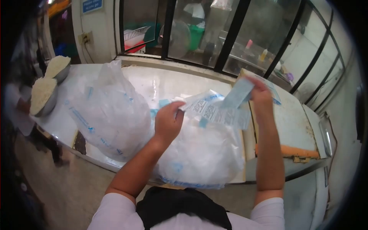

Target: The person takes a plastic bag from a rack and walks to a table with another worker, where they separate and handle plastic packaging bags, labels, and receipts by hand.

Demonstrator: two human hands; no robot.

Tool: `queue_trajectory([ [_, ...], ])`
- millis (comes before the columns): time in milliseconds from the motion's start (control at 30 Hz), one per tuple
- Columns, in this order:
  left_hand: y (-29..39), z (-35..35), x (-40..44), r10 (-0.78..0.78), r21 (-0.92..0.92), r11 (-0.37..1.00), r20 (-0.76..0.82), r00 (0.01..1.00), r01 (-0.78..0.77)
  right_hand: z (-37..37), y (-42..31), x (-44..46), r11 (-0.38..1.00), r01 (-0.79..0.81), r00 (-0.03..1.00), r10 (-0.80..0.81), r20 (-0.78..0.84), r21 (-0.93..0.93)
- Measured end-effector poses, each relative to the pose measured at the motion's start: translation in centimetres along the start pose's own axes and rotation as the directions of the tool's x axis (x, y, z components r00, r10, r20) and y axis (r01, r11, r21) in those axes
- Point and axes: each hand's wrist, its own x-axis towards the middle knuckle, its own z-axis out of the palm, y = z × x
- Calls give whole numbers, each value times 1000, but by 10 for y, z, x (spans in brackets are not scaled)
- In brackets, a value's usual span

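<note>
My left hand (168, 119) pinches the left end of a clear plastic bag (209, 109) printed with dark and blue text. At the bag's other side, my right hand (258, 91) is closed on a pale blue folded piece (238, 93), which looks like part of the same plastic. The bag is stretched between both hands. Below it lies a large clear plastic bag (203, 153) with whitish contents that I cannot make out. Another big, bulging plastic bag (111, 111) with blue print stands to the left of my left hand.
Two metal bowls heaped with white grains (43, 94) (57, 67) stand at the table's left end. A person (23, 103) is partly visible beyond them. A white chest lid (285, 122) with an orange strip is at right. Framed windows (203, 34) rise behind the table.
</note>
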Motion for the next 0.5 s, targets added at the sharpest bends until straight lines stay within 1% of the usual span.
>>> queue_trajectory([
  [33,11,-4,9,-15,-79,997,-45,999,11,4,11,-4,963,-1,983,49,174,-268],
  [67,23,-9,20,-33,-159,987,-91,995,18,7,20,-10,925,101,987,-48,151,-367],
  [133,43,-21,40,125,-53,990,-107,986,-131,26,23,-26,781,290,957,-253,143,-553],
  [167,49,-25,48,203,6,979,-110,973,-204,24,15,-33,881,118,989,-64,132,-459],
  [200,53,-24,53,267,51,964,-136,954,-262,20,-2,-41,931,-71,982,129,141,-358],
  [233,58,-23,53,352,114,933,-91,932,-341,19,-11,-50,930,-264,934,313,173,-256],
  [267,62,-20,51,432,175,891,-42,901,-419,22,-8,-62,950,-281,891,311,331,-136],
  [300,58,-8,39,498,131,862,-32,867,-490,27,-5,-75,950,-313,830,283,481,-19],
  [333,71,-7,24,539,104,836,30,842,-539,39,1,-87,942,-333,840,273,469,48],
  [367,71,1,6,541,-48,841,113,833,-539,51,11,-98,927,-356,849,269,454,116],
  [400,79,11,-17,570,-26,821,58,819,-570,55,23,-105,778,-554,765,337,548,295],
  [433,85,17,-35,567,-61,823,103,817,-564,56,29,-112,689,-637,722,378,579,345],
  [467,81,26,-57,562,-37,826,114,819,-562,56,34,-118,591,-709,675,412,612,384],
  [500,83,24,-72,538,-78,841,216,815,-535,55,41,-124,482,-771,623,440,646,415],
])
